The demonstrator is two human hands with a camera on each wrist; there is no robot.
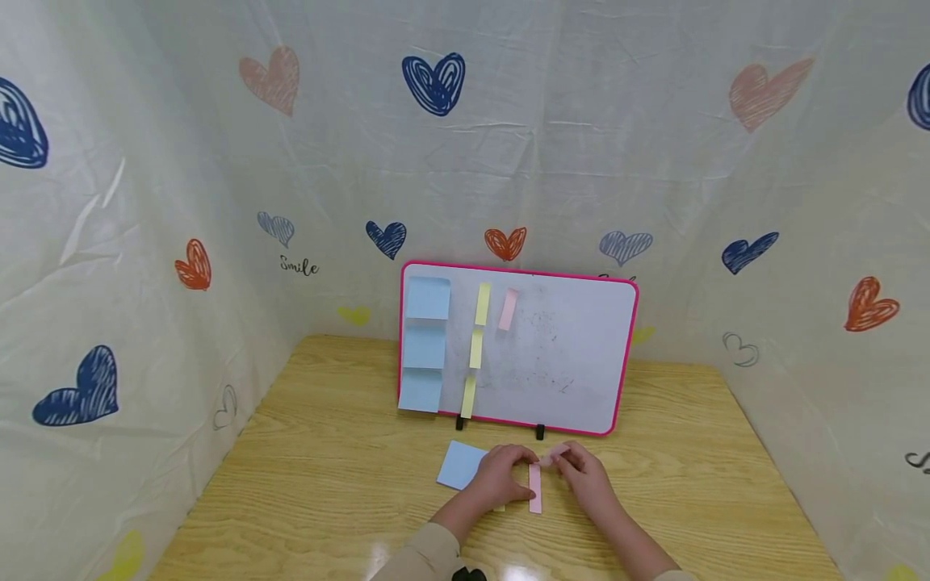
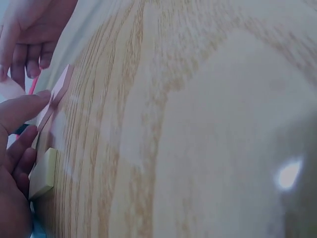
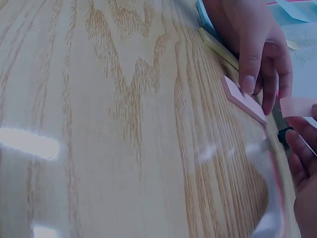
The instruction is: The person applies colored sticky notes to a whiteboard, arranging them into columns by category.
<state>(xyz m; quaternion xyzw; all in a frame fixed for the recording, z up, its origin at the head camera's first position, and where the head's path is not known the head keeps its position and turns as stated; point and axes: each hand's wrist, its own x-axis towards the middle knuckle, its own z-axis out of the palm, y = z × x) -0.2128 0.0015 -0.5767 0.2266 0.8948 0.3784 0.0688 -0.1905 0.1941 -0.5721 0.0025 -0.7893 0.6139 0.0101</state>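
On the wooden table [image 1: 327, 452], my left hand [image 1: 497, 476] holds a narrow pink sticky note pad [image 1: 535, 499], thumb at its near end and fingers at the far end. Between the thumb and fingers of my right hand [image 1: 588, 482] is a loose pink sticky note strip [image 3: 296, 107], raised just beyond the pad. A yellow sticky note pad [image 2: 43, 173] lies beside the left hand, mostly hidden under it in the head view. Left of that is a square blue sticky note pad [image 1: 459, 463], partly covered by the same hand.
Behind the hands a pink-framed whiteboard [image 1: 581, 347] leans on black feet [image 1: 540, 432]. It bears a column of blue notes [image 1: 425, 347], a column of yellow strips [image 1: 475, 349] and one pink strip [image 1: 508, 310]. A heart-printed curtain [image 1: 545, 161] surrounds the table.
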